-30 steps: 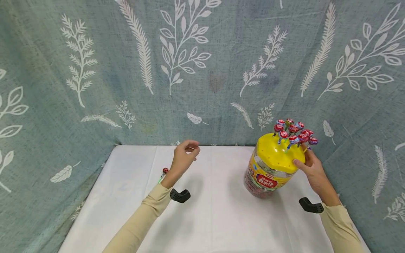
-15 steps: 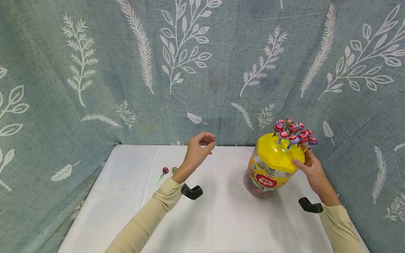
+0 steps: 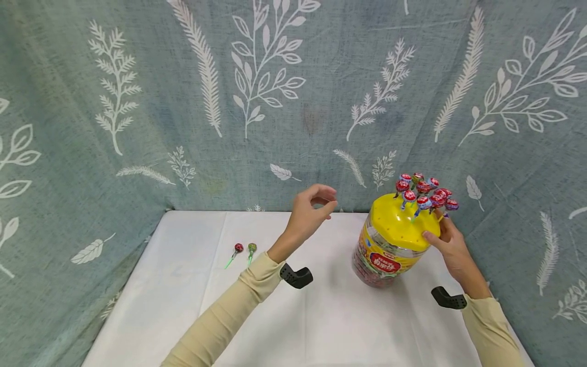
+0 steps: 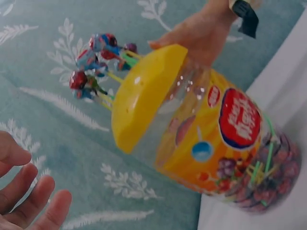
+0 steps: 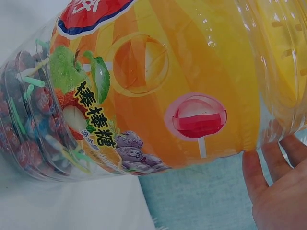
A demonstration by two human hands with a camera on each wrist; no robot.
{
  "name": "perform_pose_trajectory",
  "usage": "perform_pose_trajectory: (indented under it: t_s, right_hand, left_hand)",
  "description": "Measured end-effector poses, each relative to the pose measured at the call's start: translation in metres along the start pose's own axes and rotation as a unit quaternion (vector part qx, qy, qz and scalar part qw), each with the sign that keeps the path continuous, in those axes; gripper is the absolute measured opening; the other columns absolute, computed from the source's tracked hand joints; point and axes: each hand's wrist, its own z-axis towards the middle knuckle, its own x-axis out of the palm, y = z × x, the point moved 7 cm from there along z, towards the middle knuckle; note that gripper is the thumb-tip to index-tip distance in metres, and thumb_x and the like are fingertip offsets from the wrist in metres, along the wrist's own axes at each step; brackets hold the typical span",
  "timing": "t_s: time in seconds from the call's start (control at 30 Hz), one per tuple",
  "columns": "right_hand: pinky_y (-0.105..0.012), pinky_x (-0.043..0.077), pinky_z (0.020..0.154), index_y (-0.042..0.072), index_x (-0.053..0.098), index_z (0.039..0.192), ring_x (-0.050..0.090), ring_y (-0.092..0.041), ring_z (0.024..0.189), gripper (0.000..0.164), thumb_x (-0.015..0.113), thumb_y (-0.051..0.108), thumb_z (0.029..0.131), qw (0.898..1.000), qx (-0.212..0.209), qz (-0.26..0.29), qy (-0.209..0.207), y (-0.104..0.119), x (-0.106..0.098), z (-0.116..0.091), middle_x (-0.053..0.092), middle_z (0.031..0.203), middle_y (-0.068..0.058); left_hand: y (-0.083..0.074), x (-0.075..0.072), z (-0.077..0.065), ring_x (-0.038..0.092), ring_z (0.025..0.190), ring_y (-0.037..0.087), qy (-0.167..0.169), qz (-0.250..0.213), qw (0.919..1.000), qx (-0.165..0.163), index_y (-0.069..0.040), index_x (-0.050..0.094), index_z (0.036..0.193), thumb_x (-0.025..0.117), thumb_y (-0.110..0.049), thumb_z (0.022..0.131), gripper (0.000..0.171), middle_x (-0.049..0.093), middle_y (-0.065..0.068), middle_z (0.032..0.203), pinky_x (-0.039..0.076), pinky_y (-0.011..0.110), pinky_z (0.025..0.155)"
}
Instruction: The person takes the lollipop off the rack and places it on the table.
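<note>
A clear plastic lollipop jar (image 3: 385,262) with a yellow label stands on the right of the table. Several wrapped lollipops (image 3: 423,202) stick up out of holes in its yellow lid (image 3: 395,227). My right hand (image 3: 455,251) holds the jar at the top from the right, thumb on the lid's edge, fingers behind. In the right wrist view, fingertips touch the jar's neck. To the left of the jar my left hand (image 3: 313,210) hovers, fingers bent, with a gap to the thumb. Nothing shows between its fingers (image 4: 36,196) in the left wrist view. More lollipops fill the jar's bottom (image 5: 33,120).
Two lollipops, one red (image 3: 238,247) and one green (image 3: 252,247), lie on the white-covered table (image 3: 183,285) left of my left forearm. A grey-green leaf-patterned curtain (image 3: 293,142) surrounds the table at the back and sides.
My left hand has moved right, from near the loose lollipops towards the jar, uncovering the green lollipop on the table. The right hand and the jar have stayed put.
</note>
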Motion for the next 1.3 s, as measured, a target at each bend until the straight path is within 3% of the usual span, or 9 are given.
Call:
perform_pose_trajectory:
  t_s: [0.23, 0.47, 0.6, 0.73, 0.87, 0.97, 1.13, 1.3]
  right_hand:
    - [-0.028, 0.028, 0.107, 0.015, 0.0, 0.153, 0.016, -0.034, 0.14, 0.076, 0.052, 0.02, 0.098, 1.0, 0.007, 0.001, 0.001, -0.001, 0.0, -0.002, 0.005, 0.157, -0.015]
    - [-0.028, 0.028, 0.107, 0.014, 0.0, 0.153, 0.016, -0.034, 0.14, 0.077, 0.053, 0.019, 0.097, 1.0, 0.005, 0.008, 0.001, -0.001, 0.001, -0.001, 0.004, 0.157, -0.015]
    - [-0.027, 0.029, 0.106, 0.013, 0.0, 0.153, 0.016, -0.034, 0.14, 0.077, 0.053, 0.018, 0.097, 1.0, 0.003, 0.008, 0.0, -0.002, 0.001, -0.001, 0.005, 0.157, -0.015]
    - [-0.025, 0.03, 0.106, 0.012, 0.0, 0.153, 0.019, -0.032, 0.139, 0.076, 0.052, 0.019, 0.098, 1.0, 0.0, -0.001, 0.0, -0.003, 0.0, -0.001, 0.007, 0.157, -0.016]
    - [-0.019, 0.034, 0.102, 0.012, 0.003, 0.153, 0.031, -0.02, 0.132, 0.074, 0.052, 0.019, 0.098, 1.0, -0.001, -0.009, -0.001, -0.003, 0.0, -0.002, 0.011, 0.156, -0.018]
    - [-0.017, 0.035, 0.1, 0.013, 0.004, 0.153, 0.033, -0.016, 0.128, 0.074, 0.052, 0.02, 0.098, 1.0, 0.001, -0.012, -0.002, -0.003, 0.0, -0.002, 0.013, 0.155, -0.018]
    - [-0.02, 0.033, 0.103, 0.013, 0.001, 0.153, 0.026, -0.027, 0.134, 0.076, 0.053, 0.02, 0.098, 1.0, 0.004, -0.01, -0.004, -0.002, 0.0, -0.003, 0.01, 0.156, -0.017]
    - [-0.021, 0.032, 0.104, 0.014, 0.001, 0.153, 0.025, -0.028, 0.135, 0.075, 0.052, 0.02, 0.098, 1.0, 0.006, -0.013, -0.003, -0.002, 0.001, -0.003, 0.009, 0.156, -0.018]
  left_hand:
    - [-0.01, 0.015, 0.005, 0.062, 0.086, 0.034, 0.012, -0.006, 0.9999, 0.008, 0.004, 0.06, 0.111, 0.06, 0.0, 0.09, 0.021, 0.062, 0.022, 0.1, 0.055, 0.027, 0.065]
    - [-0.019, 0.029, 0.009, 0.061, 0.088, 0.032, 0.023, -0.005, 0.9994, 0.024, 0.004, 0.06, 0.111, 0.061, 0.0, 0.089, 0.022, 0.062, 0.022, 0.101, 0.054, 0.025, 0.065]
    - [-0.023, 0.037, 0.011, 0.061, 0.091, 0.031, 0.025, 0.002, 0.9988, 0.041, 0.004, 0.06, 0.11, 0.062, 0.0, 0.089, 0.022, 0.063, 0.022, 0.101, 0.051, 0.022, 0.072]
    - [-0.008, 0.049, 0.017, 0.062, 0.092, 0.026, 0.025, 0.002, 0.9985, 0.049, 0.001, 0.061, 0.112, 0.063, -0.004, 0.089, 0.023, 0.064, 0.017, 0.102, 0.05, 0.024, 0.078]
    - [0.011, 0.064, 0.025, 0.062, 0.09, 0.015, 0.028, -0.004, 0.9983, 0.051, -0.005, 0.062, 0.112, 0.065, -0.01, 0.089, 0.024, 0.066, 0.009, 0.1, 0.051, 0.024, 0.079]
    - [0.012, 0.073, 0.028, 0.061, 0.087, 0.01, 0.032, -0.014, 0.998, 0.054, -0.006, 0.062, 0.111, 0.066, -0.008, 0.088, 0.024, 0.066, 0.006, 0.099, 0.052, 0.023, 0.078]
    - [0.012, 0.088, 0.033, 0.06, 0.085, 0.007, 0.034, -0.031, 0.9971, 0.06, -0.007, 0.061, 0.112, 0.066, -0.006, 0.087, 0.025, 0.066, 0.007, 0.099, 0.053, 0.023, 0.073]
    - [0.012, 0.104, 0.037, 0.06, 0.086, 0.005, 0.036, -0.024, 0.9968, 0.068, -0.009, 0.06, 0.112, 0.066, -0.005, 0.086, 0.027, 0.066, 0.007, 0.102, 0.052, 0.018, 0.072]
